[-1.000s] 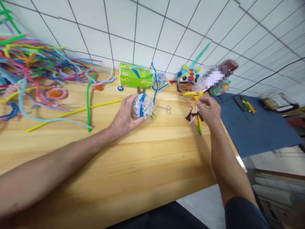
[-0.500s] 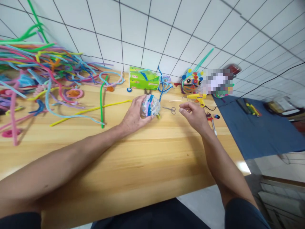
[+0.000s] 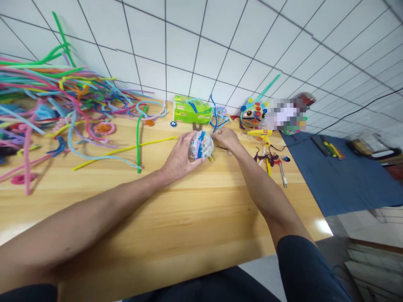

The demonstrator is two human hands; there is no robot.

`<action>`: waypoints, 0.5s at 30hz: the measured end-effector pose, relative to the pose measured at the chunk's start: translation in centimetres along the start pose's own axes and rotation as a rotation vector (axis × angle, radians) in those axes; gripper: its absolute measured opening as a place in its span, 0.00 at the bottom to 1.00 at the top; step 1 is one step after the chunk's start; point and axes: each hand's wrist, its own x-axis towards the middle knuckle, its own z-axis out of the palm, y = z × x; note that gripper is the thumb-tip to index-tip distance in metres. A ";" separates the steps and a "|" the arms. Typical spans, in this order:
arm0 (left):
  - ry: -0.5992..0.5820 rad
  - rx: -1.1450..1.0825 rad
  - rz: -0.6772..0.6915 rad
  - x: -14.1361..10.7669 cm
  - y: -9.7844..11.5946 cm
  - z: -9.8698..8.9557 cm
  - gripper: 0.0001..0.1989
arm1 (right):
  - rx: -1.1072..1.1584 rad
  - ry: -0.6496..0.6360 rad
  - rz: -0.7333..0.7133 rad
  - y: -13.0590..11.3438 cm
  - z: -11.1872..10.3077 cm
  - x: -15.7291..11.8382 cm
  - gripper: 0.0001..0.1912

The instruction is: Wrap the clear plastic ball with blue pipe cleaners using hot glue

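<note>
1. Head view: your left hand (image 3: 176,157) is curled round the ball (image 3: 202,145) banded in blue, lilac and clear material, thumb at its near side, fingers over its far side
2. The ball sits mid-table, near the front of the green packet (image 3: 192,112)
3. Your right hand (image 3: 227,138) is narrow, fingertips drawn together just beside the ball's right side; you cannot tell from here whether they pinch anything or touch it
4. The step in hand looks like detailing the ball's surface, left hand steadying, right hand working
5. The next move seems to call for a firm left hold and a light, exact right fingertip
6. Mind the scissors (image 3: 229,152), partly hidden under your right wrist; the yellow glue gun (image 3: 260,133) lies further right
</note>
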 end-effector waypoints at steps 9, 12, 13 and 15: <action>0.029 -0.014 0.017 -0.1 -0.2 0.2 0.47 | 0.611 0.068 -0.013 1.1 -3.5 -2.7 0.05; 0.022 -0.012 0.028 -0.1 -0.3 0.2 0.47 | 1.059 0.035 -0.101 1.2 -4.9 -4.7 0.13; 0.015 -0.015 0.032 -0.1 -0.4 0.2 0.46 | 1.139 0.019 -0.121 1.1 -5.1 -5.4 0.17; 0.012 -0.022 0.045 -0.1 -0.5 0.2 0.47 | 1.227 -0.005 -0.141 0.5 -5.2 -6.4 0.24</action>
